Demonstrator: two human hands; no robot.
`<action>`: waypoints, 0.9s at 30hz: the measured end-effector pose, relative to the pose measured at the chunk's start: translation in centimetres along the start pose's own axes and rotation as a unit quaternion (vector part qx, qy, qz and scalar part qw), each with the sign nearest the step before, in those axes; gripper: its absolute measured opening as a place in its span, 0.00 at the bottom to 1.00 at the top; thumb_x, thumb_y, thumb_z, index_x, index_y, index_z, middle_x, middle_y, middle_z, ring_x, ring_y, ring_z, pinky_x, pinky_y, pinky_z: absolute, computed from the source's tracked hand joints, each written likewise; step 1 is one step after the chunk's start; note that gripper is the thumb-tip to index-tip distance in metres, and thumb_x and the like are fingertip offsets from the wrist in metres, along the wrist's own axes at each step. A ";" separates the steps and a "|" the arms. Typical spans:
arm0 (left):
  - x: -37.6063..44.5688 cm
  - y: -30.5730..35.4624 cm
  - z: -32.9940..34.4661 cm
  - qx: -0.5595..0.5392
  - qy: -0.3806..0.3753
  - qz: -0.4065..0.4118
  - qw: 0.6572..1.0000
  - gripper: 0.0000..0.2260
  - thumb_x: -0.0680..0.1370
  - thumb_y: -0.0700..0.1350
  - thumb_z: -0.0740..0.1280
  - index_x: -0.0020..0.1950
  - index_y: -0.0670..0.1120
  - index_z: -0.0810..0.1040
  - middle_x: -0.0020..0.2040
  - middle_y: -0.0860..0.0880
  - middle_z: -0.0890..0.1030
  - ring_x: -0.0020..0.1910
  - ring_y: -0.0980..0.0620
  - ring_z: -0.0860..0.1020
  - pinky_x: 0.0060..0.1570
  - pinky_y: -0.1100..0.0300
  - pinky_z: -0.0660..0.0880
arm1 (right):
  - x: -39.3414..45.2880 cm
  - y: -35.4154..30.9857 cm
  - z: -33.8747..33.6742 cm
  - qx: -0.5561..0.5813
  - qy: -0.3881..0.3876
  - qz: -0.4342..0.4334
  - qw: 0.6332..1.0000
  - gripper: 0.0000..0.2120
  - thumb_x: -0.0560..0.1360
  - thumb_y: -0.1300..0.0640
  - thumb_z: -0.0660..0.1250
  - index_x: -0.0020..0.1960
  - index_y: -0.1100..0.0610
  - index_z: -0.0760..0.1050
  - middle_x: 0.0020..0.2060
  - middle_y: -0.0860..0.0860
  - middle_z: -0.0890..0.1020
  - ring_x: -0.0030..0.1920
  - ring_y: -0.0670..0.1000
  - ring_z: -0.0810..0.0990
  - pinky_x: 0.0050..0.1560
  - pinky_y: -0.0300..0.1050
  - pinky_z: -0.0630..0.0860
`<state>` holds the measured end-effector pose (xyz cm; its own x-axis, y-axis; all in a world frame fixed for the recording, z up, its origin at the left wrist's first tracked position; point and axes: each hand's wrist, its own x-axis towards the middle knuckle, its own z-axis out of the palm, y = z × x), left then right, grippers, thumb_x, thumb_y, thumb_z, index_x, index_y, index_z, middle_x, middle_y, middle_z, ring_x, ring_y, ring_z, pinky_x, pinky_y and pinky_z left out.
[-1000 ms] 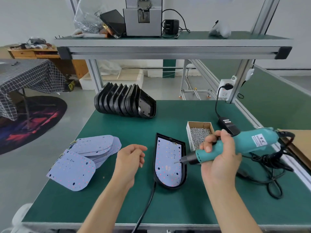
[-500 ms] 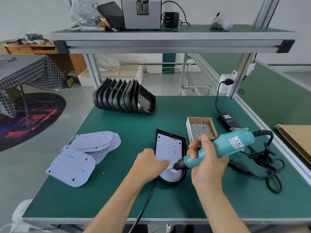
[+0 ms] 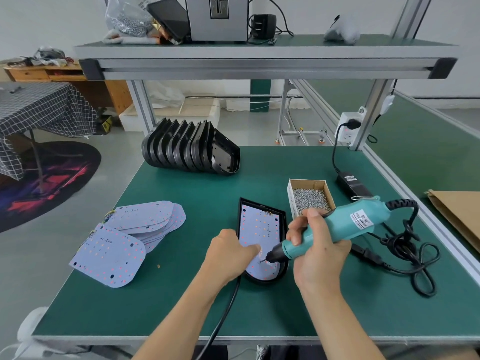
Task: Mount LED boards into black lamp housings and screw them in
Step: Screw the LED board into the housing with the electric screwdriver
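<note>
Counter (image 3: 181,302): green mat top is carrying all the work pieces, with an aluminium frame and an upper shelf (image 3: 259,51) standing over its far edge
Housing stack (image 3: 189,149): empty black housings are leaning on edge in a row at the far left of the counter
Loose boards (image 3: 130,237): pale LED boards are lying fanned in a pile at the left, well apart from the work piece
Lamp housing (image 3: 283,214): black shell is lying flat near the front middle of the counter, its rounded end pointing toward the person, with a black cable (image 3: 223,315) running off the front edge just beside it
LED board (image 3: 259,227): it is sitting inside the lamp housing, face up
Electric screwdriver (image 3: 337,229): teal body is slanting down to the left, its bit tip meeting the LED board near the rounded end; its black cord (image 3: 405,258) is lying coiled on the counter to the right
Right hand (image 3: 317,253): fingers are wrapping tight around the electric screwdriver barrel
Left hand (image 3: 231,253): it is resting on the left rim of the lamp housing, fingers curling loosely with the tips pressing on the LED board just beside the bit
Screw box (image 3: 309,196): small open cardboard box of silver screws is sitting just right of the lamp housing
Power adapter (image 3: 352,181): black brick is lying behind the screw box, wired up to a white socket (image 3: 349,129) on the frame post
</note>
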<state>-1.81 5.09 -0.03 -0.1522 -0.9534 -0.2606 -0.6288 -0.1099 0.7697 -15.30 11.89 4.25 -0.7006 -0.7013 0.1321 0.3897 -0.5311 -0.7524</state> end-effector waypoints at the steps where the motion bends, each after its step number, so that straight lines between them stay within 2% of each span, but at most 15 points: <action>1: 0.0 0.0 0.0 -0.001 0.000 0.001 1.000 0.24 0.66 0.57 0.70 0.47 0.37 0.77 0.38 0.48 0.77 0.34 0.47 0.72 0.34 0.58 0.70 | 0.0 0.0 0.0 -0.001 0.001 0.000 1.000 0.06 0.70 0.55 0.73 0.38 0.49 0.76 0.29 0.54 0.78 0.23 0.52 0.68 0.30 0.43 0.71; 6: 0.1 -0.2 0.1 0.012 0.008 0.000 1.000 0.19 0.69 0.56 0.72 0.45 0.42 0.75 0.38 0.48 0.77 0.34 0.48 0.72 0.34 0.58 0.69 | -0.1 0.2 0.1 -0.009 0.001 -0.005 1.000 0.06 0.71 0.55 0.72 0.39 0.48 0.76 0.29 0.53 0.77 0.24 0.52 0.69 0.30 0.42 0.70; 15: 0.1 -0.3 0.3 0.023 0.019 -0.003 1.000 0.19 0.67 0.58 0.70 0.41 0.45 0.71 0.38 0.49 0.75 0.33 0.48 0.71 0.33 0.58 0.67 | -0.4 0.3 0.4 -0.039 -0.002 -0.018 0.999 0.06 0.71 0.55 0.72 0.38 0.47 0.77 0.30 0.55 0.78 0.24 0.53 0.68 0.32 0.44 0.70; 18: 0.1 -0.3 0.4 0.035 0.029 -0.001 0.999 0.18 0.69 0.57 0.71 0.41 0.45 0.70 0.38 0.50 0.75 0.33 0.48 0.71 0.32 0.58 0.67 | -0.7 0.3 0.7 -0.054 -0.027 -0.035 0.998 0.07 0.73 0.56 0.71 0.38 0.45 0.77 0.30 0.53 0.78 0.24 0.53 0.68 0.32 0.44 0.70; 21: 0.1 -0.4 0.4 0.031 0.026 0.001 0.999 0.18 0.68 0.57 0.71 0.41 0.45 0.70 0.37 0.49 0.75 0.33 0.48 0.70 0.33 0.58 0.67 | -0.9 0.3 0.9 -0.075 -0.039 -0.041 0.996 0.07 0.73 0.54 0.71 0.38 0.45 0.78 0.30 0.56 0.78 0.25 0.53 0.68 0.32 0.44 0.70; 27: 0.3 -0.5 0.5 0.025 0.021 0.002 0.999 0.18 0.68 0.57 0.71 0.41 0.44 0.72 0.37 0.49 0.76 0.33 0.48 0.71 0.33 0.59 0.69 | -1.2 0.3 0.9 -0.086 -0.046 -0.052 0.994 0.09 0.75 0.56 0.70 0.38 0.44 0.78 0.31 0.56 0.80 0.25 0.53 0.68 0.31 0.44 0.71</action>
<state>-1.90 4.98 -0.75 -0.1234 -0.9648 -0.2322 -0.6662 -0.0929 0.7400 -13.83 12.16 4.44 -0.6705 -0.6920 0.2675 0.2042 -0.5188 -0.8302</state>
